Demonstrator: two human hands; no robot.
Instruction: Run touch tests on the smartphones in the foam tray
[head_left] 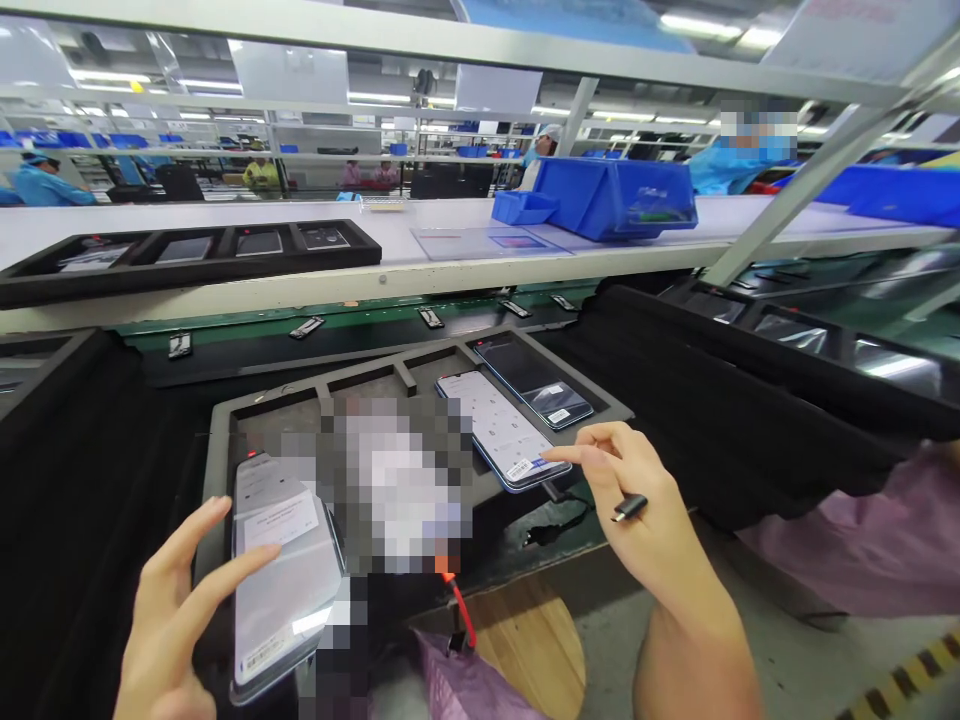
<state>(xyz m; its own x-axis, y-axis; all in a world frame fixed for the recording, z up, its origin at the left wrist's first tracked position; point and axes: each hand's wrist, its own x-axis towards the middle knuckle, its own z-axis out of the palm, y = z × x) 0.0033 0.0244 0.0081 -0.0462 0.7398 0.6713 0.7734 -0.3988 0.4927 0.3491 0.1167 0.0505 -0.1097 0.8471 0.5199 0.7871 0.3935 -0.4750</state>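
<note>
My left hand (176, 620) rests with spread fingers on the left side of a phone (281, 575) wrapped in clear film with a white label, lying at the near left of a grey foam tray (225, 425). My right hand (645, 505) holds a black cable plug (628, 508) between its fingers, and its forefinger touches the near edge of a lit phone (499, 428) in the tray. A dark-screened phone (536, 380) lies in the slot just right of it. The middle of the tray is blurred out.
A black cable (555, 520) trails below the tray, and a red-orange cable (459, 600) runs near a wooden surface (529, 640). Black foam trays (187, 250) and blue bins (615, 195) stand on the white shelf behind. Other workers in blue sit far back.
</note>
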